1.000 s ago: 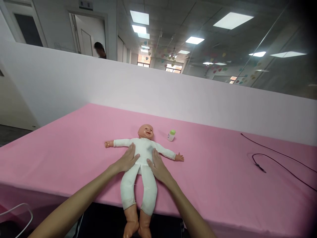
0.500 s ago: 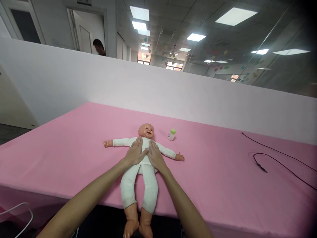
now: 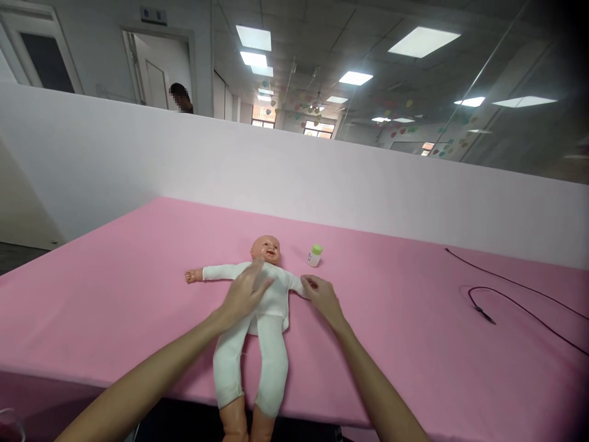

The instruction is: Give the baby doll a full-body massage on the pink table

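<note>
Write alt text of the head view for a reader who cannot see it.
A person's left hand is over the chest of a white-suited baby doll, the right hand at its sleeve, on a pink-covered table; a green-capped bottle stands nearby.

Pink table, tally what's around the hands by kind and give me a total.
Baby doll: 1
Bottle: 1
Hands, left hand and right hand: 2
Total: 4
</note>
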`<state>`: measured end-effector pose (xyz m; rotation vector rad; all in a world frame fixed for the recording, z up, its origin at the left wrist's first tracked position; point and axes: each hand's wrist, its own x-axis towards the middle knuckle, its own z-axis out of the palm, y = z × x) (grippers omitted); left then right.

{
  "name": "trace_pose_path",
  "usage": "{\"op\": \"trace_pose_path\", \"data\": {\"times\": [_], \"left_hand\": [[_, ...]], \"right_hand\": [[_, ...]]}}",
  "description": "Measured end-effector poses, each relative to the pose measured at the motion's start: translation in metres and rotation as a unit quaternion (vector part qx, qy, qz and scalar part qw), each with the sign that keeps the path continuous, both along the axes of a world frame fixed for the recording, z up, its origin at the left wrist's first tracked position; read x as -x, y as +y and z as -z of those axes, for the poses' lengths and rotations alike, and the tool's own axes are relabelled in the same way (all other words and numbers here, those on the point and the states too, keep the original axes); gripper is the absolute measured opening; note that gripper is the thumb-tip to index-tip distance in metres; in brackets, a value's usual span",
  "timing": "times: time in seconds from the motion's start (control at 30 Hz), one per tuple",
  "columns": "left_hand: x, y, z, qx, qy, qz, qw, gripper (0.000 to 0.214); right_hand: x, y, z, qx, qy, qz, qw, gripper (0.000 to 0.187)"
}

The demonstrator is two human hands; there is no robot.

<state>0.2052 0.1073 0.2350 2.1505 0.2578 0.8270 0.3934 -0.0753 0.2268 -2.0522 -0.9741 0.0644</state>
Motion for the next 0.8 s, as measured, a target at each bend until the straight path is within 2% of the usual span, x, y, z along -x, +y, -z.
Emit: {"op": "trace_pose_path", "data": {"times": [0.07,0.1,0.17,0.23,0.27,0.33,0.4,0.5,0.67,0.77,0.8], "left_hand": [[-0.034,-0.023,-0.017,0.108,-0.067,0.068,0.990,0.052],[-0.056,-0.032,-0.022,0.182,-0.077,0.113,0.974,0.049],[-0.106,-0.045,-0.028,0.380,-0.073,0.166,0.907,0.047],[-0.156,-0.049,-0.026,0.563,-0.041,0.118,0.817,0.041],[-0.177,-0.049,-0.023,0.616,-0.038,0.083,0.783,0.042],[-0.211,-0.047,-0.017,0.647,-0.035,0.040,0.760,0.044],[-0.233,-0.046,-0.011,0.643,-0.041,0.028,0.764,0.045],[-0.248,-0.047,-0.006,0.638,-0.045,0.039,0.767,0.047],[-0.248,-0.045,-0.005,0.619,-0.039,0.074,0.781,0.054],[-0.234,-0.047,-0.011,0.605,-0.053,0.087,0.789,0.056],[-0.226,-0.050,-0.013,0.577,-0.054,0.090,0.810,0.059]], "right_hand": [[-0.027,0.006,-0.011,-0.026,-0.020,0.060,0.998,0.039],[-0.040,0.009,-0.014,-0.031,-0.033,0.083,0.996,0.038],[-0.065,0.016,-0.017,-0.021,-0.073,0.120,0.990,0.039],[-0.086,0.020,-0.013,-0.004,-0.131,0.141,0.981,0.044],[-0.095,0.021,-0.010,0.001,-0.161,0.141,0.977,0.048],[-0.110,0.023,-0.001,0.005,-0.203,0.121,0.972,0.055],[-0.122,0.023,0.009,0.005,-0.216,0.091,0.972,0.059],[-0.135,0.020,0.023,0.010,-0.192,0.052,0.980,0.060],[-0.137,0.013,0.028,0.004,-0.150,0.029,0.988,0.058],[-0.103,0.020,0.019,-0.057,-0.096,0.046,0.993,0.064],[-0.084,0.026,0.016,-0.089,-0.073,0.048,0.992,0.068]]}}
